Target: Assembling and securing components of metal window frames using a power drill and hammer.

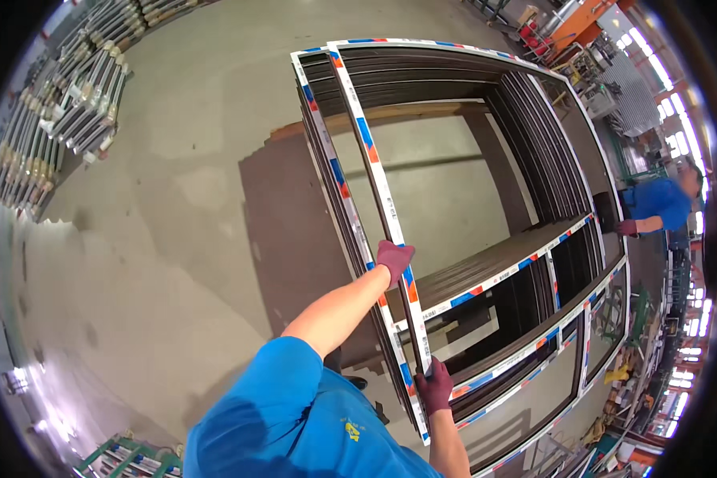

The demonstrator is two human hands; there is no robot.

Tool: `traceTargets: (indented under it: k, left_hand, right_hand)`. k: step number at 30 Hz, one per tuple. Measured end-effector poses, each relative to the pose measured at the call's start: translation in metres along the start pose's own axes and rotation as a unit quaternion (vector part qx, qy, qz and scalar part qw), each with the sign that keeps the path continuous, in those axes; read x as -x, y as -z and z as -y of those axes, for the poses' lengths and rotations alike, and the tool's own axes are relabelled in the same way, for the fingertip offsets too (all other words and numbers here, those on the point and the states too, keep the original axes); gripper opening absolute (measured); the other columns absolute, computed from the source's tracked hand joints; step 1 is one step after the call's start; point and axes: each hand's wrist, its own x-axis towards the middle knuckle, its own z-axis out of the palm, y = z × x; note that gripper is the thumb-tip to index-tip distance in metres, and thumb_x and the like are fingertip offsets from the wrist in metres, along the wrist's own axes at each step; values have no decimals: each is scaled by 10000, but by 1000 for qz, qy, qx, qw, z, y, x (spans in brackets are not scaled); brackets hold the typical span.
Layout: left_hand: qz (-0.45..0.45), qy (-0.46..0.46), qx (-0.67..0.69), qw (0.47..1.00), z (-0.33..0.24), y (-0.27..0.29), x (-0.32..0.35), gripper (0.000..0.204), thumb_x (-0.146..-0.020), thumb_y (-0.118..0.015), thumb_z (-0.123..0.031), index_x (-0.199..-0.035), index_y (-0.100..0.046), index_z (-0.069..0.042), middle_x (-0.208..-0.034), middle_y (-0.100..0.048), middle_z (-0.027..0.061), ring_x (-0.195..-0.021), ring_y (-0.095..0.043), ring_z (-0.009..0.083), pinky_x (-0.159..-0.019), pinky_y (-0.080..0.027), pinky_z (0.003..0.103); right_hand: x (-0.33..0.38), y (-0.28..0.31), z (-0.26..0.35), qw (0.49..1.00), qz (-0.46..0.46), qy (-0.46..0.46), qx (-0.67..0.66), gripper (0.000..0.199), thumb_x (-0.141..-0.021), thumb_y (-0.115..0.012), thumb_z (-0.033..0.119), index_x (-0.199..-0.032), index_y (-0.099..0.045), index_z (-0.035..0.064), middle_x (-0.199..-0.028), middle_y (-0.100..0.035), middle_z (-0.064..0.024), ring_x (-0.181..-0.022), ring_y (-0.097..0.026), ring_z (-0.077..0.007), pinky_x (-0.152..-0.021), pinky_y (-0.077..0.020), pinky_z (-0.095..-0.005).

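A taped frame (pixel 377 171) atop stacked frames (pixel 527 147) is gripped along one side by a gloved left hand (pixel 395 260) and, closer in, a right hand (pixel 434 386), its span extended rightward toward a co-worker (pixel 659 205).

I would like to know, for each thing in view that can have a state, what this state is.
Left hand: gloved, closed around the front frame's bar.
Right hand: gloved, closed on the same bar, nearer the body.
Front frame: held in both hands, out of line with the frames behind.
Frames behind: stacked close together.
Co-worker's hand: gloved, beside the frames; contact unclear.
Metal bars: piled in layers.
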Motion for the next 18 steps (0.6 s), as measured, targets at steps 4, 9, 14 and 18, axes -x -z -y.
traceTargets:
  k: [4, 9, 14, 18]
  left_hand:
    - [78, 35, -18, 996, -24, 29, -68, 636, -822, -792, -341, -1168, -575, 146, -1052, -719, 287, -977, -743, 366, -818, -583, 444]
    - [69, 90, -126, 985, -45, 48, -127, 881, -765, -789, -481, -1399, -506, 62, -1458, -561, 276, -1314, -605, 399, -1074, -523, 434]
    - [63, 122, -104, 985, -46, 48, -166, 831, -752, -812, -430, -1394, -542, 23, -1420, -610, 256, -1308, -625, 360, -1077, -529, 417]
    - [-26, 104, -87, 990, 22, 99, -243, 709, -777, -823, -400, -1301, -617, 31, -1277, -706, 215, -1159, -710, 334, -957, -575, 426]
  right_hand:
    - [-60, -21, 23, 1000, 17, -6, 8, 556, -811, -816, 282, -1305, -617, 124, -1141, -680, -179, -1038, -671, -426, -855, -548, -517]
    - [-113, -41, 41, 1000, 23, -2, 21, 648, -850, -798, 326, -1419, -558, 129, -1217, -671, -178, -1047, -678, -415, -867, -548, -512]
    - [-150, -61, 49, 997, 63, -37, 25, 595, -877, -772, 366, -1395, -562, 159, -1327, -647, -148, -1154, -663, -381, -925, -545, -493]
    - [-178, -84, 78, 997, 71, 26, 11, 671, -837, -806, 410, -1416, -571, 165, -1333, -652, -152, -1149, -675, -360, -941, -544, -481]
